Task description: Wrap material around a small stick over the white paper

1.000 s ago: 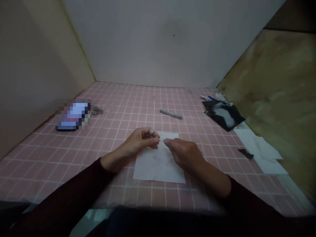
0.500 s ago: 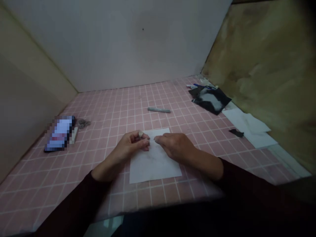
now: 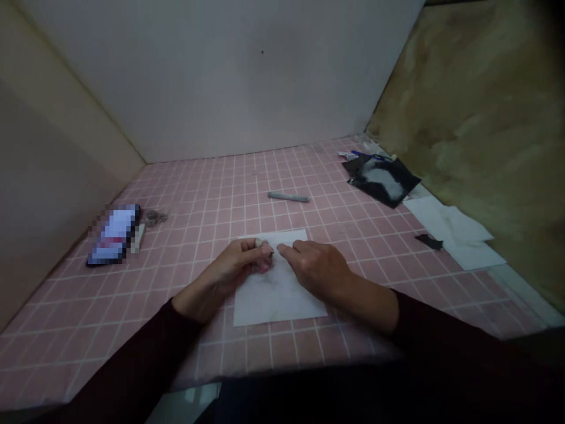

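Observation:
My left hand [image 3: 238, 265] is curled, with the thumb and fingertips pinched together over the top of a white sheet of paper [image 3: 282, 303]. A tiny pale bit [image 3: 262, 242] shows at those fingertips, too small to identify. My right hand [image 3: 315, 270] rests above the sheet's right side, its index finger reaching towards the left fingertips. Any thin object between the two hands cannot be made out. Both dark sleeves end at the wrists.
The surface is pink grid-lined tile [image 3: 88, 312]. On it are a pixelated phone [image 3: 113, 234], small metal rings [image 3: 156, 217], a grey stick [image 3: 288, 196], a black bag [image 3: 383, 179], white paper sheets [image 3: 454, 232], and a black scrap [image 3: 428, 241]. Walls rise behind and on both sides.
The whole view has swung since the oldest frame, with the scene shifting left and the phone turning. My hands stay close together over the sheet's top edge.

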{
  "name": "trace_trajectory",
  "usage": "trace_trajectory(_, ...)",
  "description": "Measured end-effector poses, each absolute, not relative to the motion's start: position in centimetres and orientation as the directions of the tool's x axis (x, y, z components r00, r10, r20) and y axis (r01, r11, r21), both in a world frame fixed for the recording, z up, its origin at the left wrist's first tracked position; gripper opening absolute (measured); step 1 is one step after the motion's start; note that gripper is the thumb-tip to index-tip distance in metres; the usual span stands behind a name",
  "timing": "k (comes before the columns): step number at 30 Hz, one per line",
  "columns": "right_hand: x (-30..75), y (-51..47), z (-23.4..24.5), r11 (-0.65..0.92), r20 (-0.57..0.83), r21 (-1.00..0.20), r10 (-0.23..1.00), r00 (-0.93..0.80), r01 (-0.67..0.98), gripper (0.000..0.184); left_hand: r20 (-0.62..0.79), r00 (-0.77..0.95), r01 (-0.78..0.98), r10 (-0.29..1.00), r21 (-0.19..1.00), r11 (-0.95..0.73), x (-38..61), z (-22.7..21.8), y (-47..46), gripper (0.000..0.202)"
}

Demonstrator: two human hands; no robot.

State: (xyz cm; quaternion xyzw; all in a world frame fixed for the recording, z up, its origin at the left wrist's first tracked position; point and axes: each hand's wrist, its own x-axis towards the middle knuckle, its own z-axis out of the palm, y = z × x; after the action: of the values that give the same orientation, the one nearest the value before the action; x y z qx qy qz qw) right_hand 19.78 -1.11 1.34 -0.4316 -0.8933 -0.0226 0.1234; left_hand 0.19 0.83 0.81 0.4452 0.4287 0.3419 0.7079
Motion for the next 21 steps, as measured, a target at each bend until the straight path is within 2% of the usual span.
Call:
trace_trajectory(3,19.6,-0.8,1.6,0.619,0.154,-0.174,0.785,-0.6,0.765,0.022,-0.296,0.367,-0.081,0.882,0.934,0.347,0.1,0.6,0.6,0.019)
trace_trajectory(4,19.7,-0.6,1.7,0.613,0.119,-0.266,0.787,-0.606,0.744,0.021,-0.273,0.348,-0.051,0.897,0.95,0.309,0.1,0.5,0.4,0.018)
trace_trajectory(6,20.1,0.0,1.9,0.544,0.029,-0.55,0.77,-0.637,0.633,0.021,-0.161,0.329,0.062,0.931,0.987,0.149,0.0,0.6,0.1,0.02)
trace_trajectory(8,20.9,0.8,2.0,0.316,-0.103,-0.837,0.71,-0.696,0.446,0.025,0.029,0.356,0.195,0.934,0.975,-0.105,-0.1,0.9,-0.1,0.021)
trace_trajectory(9,21.3,1.3,2.1,0.147,-0.186,-0.917,0.664,-0.724,0.37,0.028,0.122,0.379,0.251,0.917,0.941,-0.229,-0.2,1.1,-0.1,0.02)
trace_trajectory(10,21.7,1.7,2.1,0.005,-0.25,-0.947,0.616,-0.747,0.321,0.031,0.197,0.393,0.293,0.898,0.899,-0.325,-0.3,1.3,-0.1,0.019)
trace_trajectory(12,22.4,2.5,2.2,-0.137,-0.307,-0.95,0.561,-0.769,0.28,0.036,0.27,0.377,0.319,0.886,0.86,-0.398,-0.5,1.6,-0.1,0.016)
trace_trajectory(13,22.7,2.8,2.2,-0.131,-0.313,-0.948,0.561,-0.766,0.291,0.036,0.269,0.35,0.292,0.897,0.879,-0.377,-0.6,1.7,0.0,0.016)
trace_trajectory(15,22.9,3.3,2.1,0.037,-0.261,-0.926,0.654,-0.71,0.375,0.034,0.215,0.281,0.152,0.935,0.952,-0.265,-0.7,1.8,0.1,0.018)
trace_trajectory(16,22.9,3.5,2.0,0.173,-0.192,-0.877,0.728,-0.658,0.448,0.033,0.177,0.251,0.057,0.952,0.979,-0.197,-0.8,1.9,0.1,0.019)
trace_trajectory(18,22.9,3.8,1.5,0.39,0.005,-0.704,0.839,-0.545,0.594,0.032,0.097,0.221,-0.116,0.97,0.991,-0.072,-0.8,1.9,0.2,0.023)
trace_trajectory(19,22.8,3.8,1.2,0.445,0.09,-0.621,0.859,-0.505,0.646,0.031,0.063,0.219,-0.181,0.974,0.983,-0.023,-0.8,1.9,0.3,0.024)
trace_trajectory(21,22.8,3.9,0.6,0.483,0.167,-0.535,0.865,-0.473,0.694,0.026,0.011,0.235,-0.271,0.972,0.961,0.055,-0.8,1.8,0.4,0.025)
